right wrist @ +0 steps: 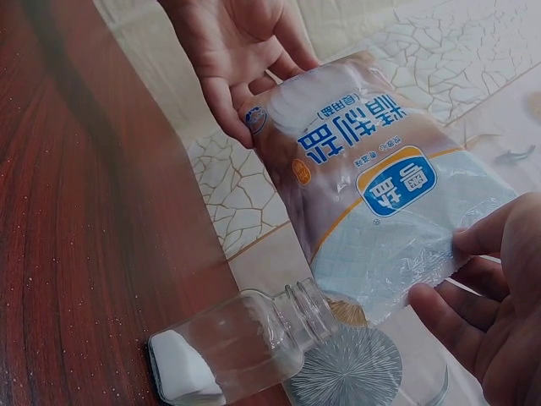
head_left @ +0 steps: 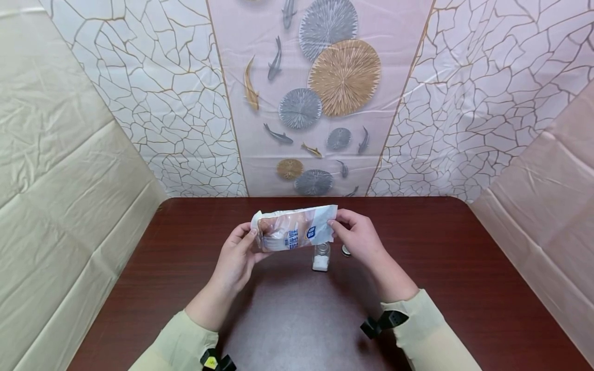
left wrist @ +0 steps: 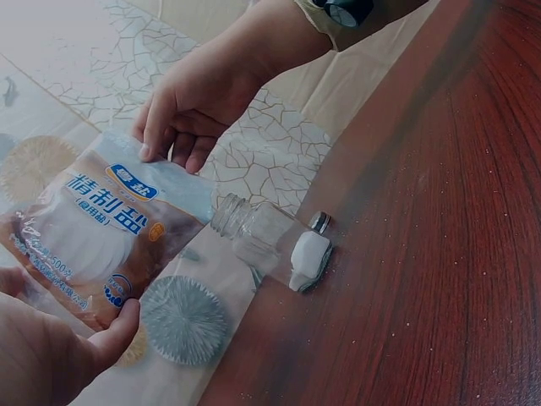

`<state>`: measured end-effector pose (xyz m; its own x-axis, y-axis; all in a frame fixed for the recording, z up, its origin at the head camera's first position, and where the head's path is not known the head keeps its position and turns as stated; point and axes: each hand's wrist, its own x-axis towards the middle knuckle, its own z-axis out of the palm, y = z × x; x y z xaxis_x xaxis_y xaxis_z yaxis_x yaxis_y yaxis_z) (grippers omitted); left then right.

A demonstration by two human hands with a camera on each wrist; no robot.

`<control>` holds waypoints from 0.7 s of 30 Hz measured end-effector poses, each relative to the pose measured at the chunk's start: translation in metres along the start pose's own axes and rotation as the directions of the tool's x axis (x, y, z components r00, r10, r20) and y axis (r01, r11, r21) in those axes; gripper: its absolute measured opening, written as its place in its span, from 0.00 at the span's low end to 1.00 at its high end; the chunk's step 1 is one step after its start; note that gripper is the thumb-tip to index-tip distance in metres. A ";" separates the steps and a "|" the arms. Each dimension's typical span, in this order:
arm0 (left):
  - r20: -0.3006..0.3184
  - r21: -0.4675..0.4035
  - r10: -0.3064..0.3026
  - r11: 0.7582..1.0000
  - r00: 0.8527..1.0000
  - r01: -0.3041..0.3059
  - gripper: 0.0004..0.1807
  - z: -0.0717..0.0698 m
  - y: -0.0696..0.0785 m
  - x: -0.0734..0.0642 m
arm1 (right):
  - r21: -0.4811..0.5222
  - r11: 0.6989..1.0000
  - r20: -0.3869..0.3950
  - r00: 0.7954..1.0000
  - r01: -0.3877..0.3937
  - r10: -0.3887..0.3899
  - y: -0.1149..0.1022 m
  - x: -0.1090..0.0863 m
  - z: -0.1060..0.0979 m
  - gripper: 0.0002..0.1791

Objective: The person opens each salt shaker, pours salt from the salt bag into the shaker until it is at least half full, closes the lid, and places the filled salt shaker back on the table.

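Note:
A printed plastic bag of salt (head_left: pixel 280 233) is held up above the table, lying roughly sideways. My left hand (head_left: pixel 237 262) grips its bottom end, thumb on the front. At the other end, my right hand (head_left: pixel 361 238) pinches the pale blue top corner between thumb and fingers. Just below that top end stands an uncapped square glass jar (right wrist: pixel 245 342), upright on the table. White salt (right wrist: pixel 184 365) covers the jar's bottom. The bag partly hides the jar's neck in the head view.
A small round lid (head_left: pixel 345 251) lies to the right of the jar on the dark red wooden table (head_left: pixel 153 268). Tiny white grains dot the tabletop in the wrist views. A patterned cloth backdrop (head_left: pixel 185 103) rises behind the table's far edge.

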<state>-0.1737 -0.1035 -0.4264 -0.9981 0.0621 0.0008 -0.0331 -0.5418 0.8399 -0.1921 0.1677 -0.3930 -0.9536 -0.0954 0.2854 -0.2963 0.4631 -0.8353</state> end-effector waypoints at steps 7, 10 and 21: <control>0.003 -0.003 -0.003 1.000 1.000 0.003 0.11 0.000 0.000 0.000 | -0.007 1.000 0.000 1.000 -0.003 0.003 0.000 0.000 0.000 0.08; 0.003 -0.004 -0.002 1.000 1.000 0.002 0.11 0.000 0.000 -0.001 | -0.004 1.000 -0.002 1.000 -0.006 0.006 0.000 0.000 0.000 0.08; -0.001 -0.008 -0.007 1.000 1.000 0.007 0.11 0.000 -0.001 0.000 | -0.001 1.000 -0.001 1.000 -0.009 0.009 -0.001 -0.001 0.000 0.08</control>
<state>-0.1733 -0.1034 -0.4269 -0.9979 0.0648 -0.0055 -0.0402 -0.5482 0.8354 -0.1913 0.1677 -0.3923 -0.9561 -0.0905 0.2787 -0.2881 0.4650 -0.8372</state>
